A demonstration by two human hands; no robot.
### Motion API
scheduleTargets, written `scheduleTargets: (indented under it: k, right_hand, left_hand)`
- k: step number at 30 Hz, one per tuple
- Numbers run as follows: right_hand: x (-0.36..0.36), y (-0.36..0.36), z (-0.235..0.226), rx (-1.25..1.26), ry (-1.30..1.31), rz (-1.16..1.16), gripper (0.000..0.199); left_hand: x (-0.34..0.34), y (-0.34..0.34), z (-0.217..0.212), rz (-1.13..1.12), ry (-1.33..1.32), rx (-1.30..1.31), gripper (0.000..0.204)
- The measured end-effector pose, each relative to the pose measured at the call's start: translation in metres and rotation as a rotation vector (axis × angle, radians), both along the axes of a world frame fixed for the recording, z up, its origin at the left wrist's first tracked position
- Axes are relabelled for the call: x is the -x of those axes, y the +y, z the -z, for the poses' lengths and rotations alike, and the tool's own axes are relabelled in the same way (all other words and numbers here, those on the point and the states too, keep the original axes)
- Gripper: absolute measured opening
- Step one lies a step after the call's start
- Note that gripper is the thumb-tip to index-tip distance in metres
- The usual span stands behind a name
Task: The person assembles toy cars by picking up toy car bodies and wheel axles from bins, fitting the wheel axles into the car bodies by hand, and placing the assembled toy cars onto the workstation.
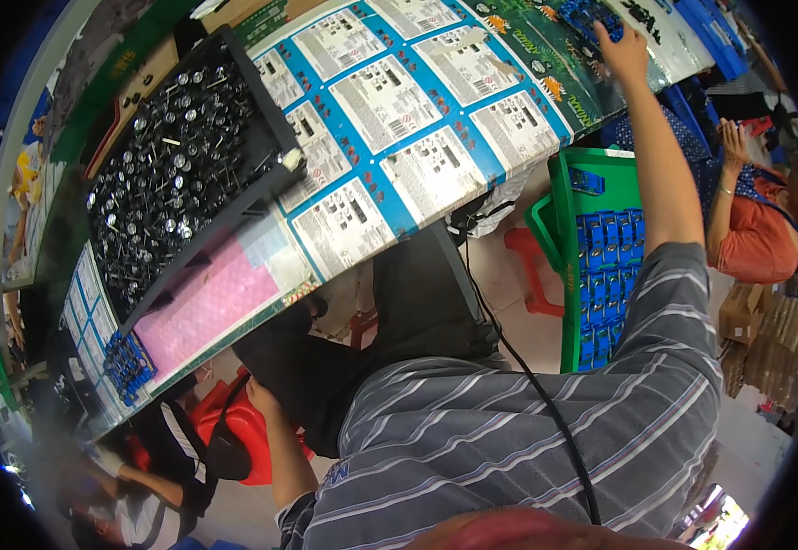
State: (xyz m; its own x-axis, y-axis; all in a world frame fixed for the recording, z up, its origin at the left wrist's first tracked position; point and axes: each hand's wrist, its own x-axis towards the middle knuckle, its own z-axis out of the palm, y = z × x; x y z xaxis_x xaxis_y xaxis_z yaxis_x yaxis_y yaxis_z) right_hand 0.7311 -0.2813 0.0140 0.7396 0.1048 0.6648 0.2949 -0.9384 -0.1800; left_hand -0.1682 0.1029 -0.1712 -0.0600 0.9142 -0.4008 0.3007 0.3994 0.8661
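Head view: right hand (626, 50) at blue parts (579, 13), can't tell if gripping; probably light, stiff, best pinched by edges; left hand (261, 398) low, grip unclear

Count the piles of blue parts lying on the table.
2: one pile at lower left, near the black bin; another pile at top right, by the right hand. Others may be hidden behind the bin.

A striped grey shirt (482, 412) tops black trousers (422, 302).
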Motion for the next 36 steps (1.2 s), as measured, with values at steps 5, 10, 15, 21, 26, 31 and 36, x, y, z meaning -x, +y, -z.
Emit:
scheduleTargets:
  k: [5, 10, 15, 21, 26, 31, 36]
  right_hand:
    - [-0.031, 0.029, -0.023, 0.037, 0.198, 0.114, 0.063]
    - [-0.025, 0.042, -0.021, -0.022, 0.619, -0.177, 0.077]
    - [-0.112, -0.053, 0.010, 0.261, 0.246, -0.144, 0.077]
    - [-0.008, 0.012, 0.025, 0.173, 0.239, -0.110, 0.072]
    - [0.066, 0.044, -0.004, 0.240, 0.256, -0.135, 0.069]
    - [0.013, 0.021, -0.010, 0.309, 0.311, -0.148, 0.086]
    - [0.005, 0.028, -0.007, -0.033, 0.547, -0.187, 0.086]
  left_hand:
    - [0.001, 0.007, -0.005, 0.048, 0.185, -0.053, 0.037]
    - [-0.014, 0.000, -0.032, 0.071, 0.431, -0.134, 0.041]
    - [-0.050, 0.014, 0.002, 0.099, 0.302, -0.116, 0.037]
    - [-0.032, 0.024, 0.005, 0.200, 0.508, -0.197, 0.039]
    - [-0.043, 0.025, 0.014, 0.189, 0.455, -0.231, 0.038]
    - [-0.040, 0.024, 0.025, 0.225, 0.365, -0.222, 0.036]
    - [-0.013, 0.008, 0.016, 0.148, 0.290, -0.233, 0.033]
